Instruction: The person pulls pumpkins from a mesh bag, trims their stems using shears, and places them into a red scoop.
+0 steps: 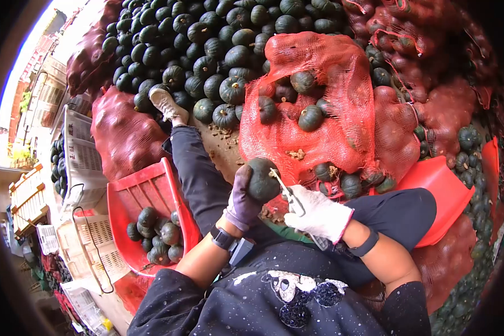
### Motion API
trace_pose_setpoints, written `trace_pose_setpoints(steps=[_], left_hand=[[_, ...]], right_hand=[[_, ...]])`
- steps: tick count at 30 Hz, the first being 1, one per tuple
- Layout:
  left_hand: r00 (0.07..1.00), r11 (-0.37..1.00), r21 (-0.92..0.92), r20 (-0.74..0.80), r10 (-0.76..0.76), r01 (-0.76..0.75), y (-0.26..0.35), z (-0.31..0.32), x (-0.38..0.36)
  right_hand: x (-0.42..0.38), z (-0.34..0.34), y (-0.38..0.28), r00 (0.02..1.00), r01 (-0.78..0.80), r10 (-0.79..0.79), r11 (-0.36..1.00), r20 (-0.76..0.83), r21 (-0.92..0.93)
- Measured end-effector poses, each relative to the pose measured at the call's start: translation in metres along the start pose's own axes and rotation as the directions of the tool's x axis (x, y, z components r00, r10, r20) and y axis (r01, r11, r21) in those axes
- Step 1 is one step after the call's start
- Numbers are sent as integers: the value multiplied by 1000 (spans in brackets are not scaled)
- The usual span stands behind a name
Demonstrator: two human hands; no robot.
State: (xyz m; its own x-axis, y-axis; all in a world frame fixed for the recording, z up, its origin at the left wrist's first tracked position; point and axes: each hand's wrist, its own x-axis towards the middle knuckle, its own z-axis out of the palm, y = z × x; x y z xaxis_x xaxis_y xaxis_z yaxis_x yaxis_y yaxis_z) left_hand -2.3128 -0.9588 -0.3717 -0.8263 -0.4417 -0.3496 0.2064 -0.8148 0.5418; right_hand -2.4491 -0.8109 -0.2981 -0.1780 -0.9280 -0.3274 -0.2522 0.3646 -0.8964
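My left hand [241, 196], in a purple-grey glove, is wrapped round a dark green pumpkin [263, 182] and holds it up above my lap. Its pale stem points to the right. In a white glove, my right hand [318, 211] is closed on a pair of pruning shears [297, 203], their tip touching the stem. The glove hides most of the handles. Just beyond my hands lies an open red mesh bag [341, 106] with several pumpkins in and around it.
A large heap of pumpkins [207, 67] fills the far side. At left, a red plastic scoop [145, 187] holds several pumpkins, near a full mesh sack [126, 131] and white crates [87, 151]. More filled sacks [395, 123] and another red scoop [442, 190] are at right.
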Motion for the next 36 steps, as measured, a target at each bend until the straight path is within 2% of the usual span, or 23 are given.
trace_pose_setpoints(steps=[1,2,3,6,8,10,11,13,14,15,16,18,19,22,24,26,28,29,30,32,33,34,36], left_hand=[[998,1000,-22,61,-13,14,9,0,-1],[998,990,-132,34,-48,52,14,3,-1],[996,966,-245,8,-86,85,16,7,-4],[993,937,-344,-69,-95,65,27,12,-11],[987,933,-358,-133,-94,40,40,8,-20],[980,913,-405,-195,-40,-43,61,-10,-37],[969,926,-360,-245,24,-114,73,-25,-50],[858,932,-101,-433,275,-349,99,-65,-94],[749,891,74,-513,419,-448,110,-84,-116],[616,829,237,-574,540,-506,120,-100,-139],[466,776,376,-638,613,-506,134,-115,-160],[262,718,555,-683,682,-421,149,-118,-177],[248,687,620,-647,721,-379,151,-105,-173],[515,657,708,-474,714,-260,126,-27,-117],[813,709,681,-301,498,-183,81,30,-75],[976,746,649,-17,215,-153,35,80,-48],[988,683,723,-157,11,107,5,66,-18],[964,640,763,-228,139,88,-3,46,9],[970,793,607,-220,106,51,10,38,24],[938,752,653,-308,155,90,13,18,55],[982,538,830,-189,29,144,4,-5,64],[967,-242,950,147,-210,-197,13,4,62],[899,-648,673,57,-434,-356,6,23,69]], right_hand=[[-1,-4,-8,988,-135,84,882,131,452],[2,-8,-12,953,-289,96,560,286,776],[5,-12,-13,961,-276,98,301,259,913],[15,-29,-11,980,-1,197,-38,8,999],[14,-42,8,973,65,219,34,-71,997],[7,-47,11,914,64,395,80,-90,995],[7,-48,13,911,-2,403,215,-86,977],[2,-48,-1,868,-142,463,579,-180,803],[0,-40,7,851,-243,455,783,-261,573],[-4,-37,8,870,-236,280,959,-405,156],[-9,-36,10,890,-222,69,929,-450,-295],[-17,-30,15,859,-85,-248,793,-447,-603],[-17,-27,17,849,-42,-319,753,-420,-656],[-19,-17,15,847,40,-411,682,-337,-730],[-20,-10,14,850,83,-444,643,-282,-761],[-23,-7,8,878,99,-417,636,-233,-765],[-22,-3,18,892,56,-391,593,-226,-803],[-23,-10,19,909,27,-347,604,-232,-796],[-25,-20,19,909,-44,-278,677,-311,-735],[-33,-42,19,890,-186,-108,800,-442,-570],[-37,-53,24,795,-136,-218,846,-567,-516],[-38,-65,22,766,-199,-105,900,-634,-389],[-46,-86,17,654,-200,57,975,-755,-99]])
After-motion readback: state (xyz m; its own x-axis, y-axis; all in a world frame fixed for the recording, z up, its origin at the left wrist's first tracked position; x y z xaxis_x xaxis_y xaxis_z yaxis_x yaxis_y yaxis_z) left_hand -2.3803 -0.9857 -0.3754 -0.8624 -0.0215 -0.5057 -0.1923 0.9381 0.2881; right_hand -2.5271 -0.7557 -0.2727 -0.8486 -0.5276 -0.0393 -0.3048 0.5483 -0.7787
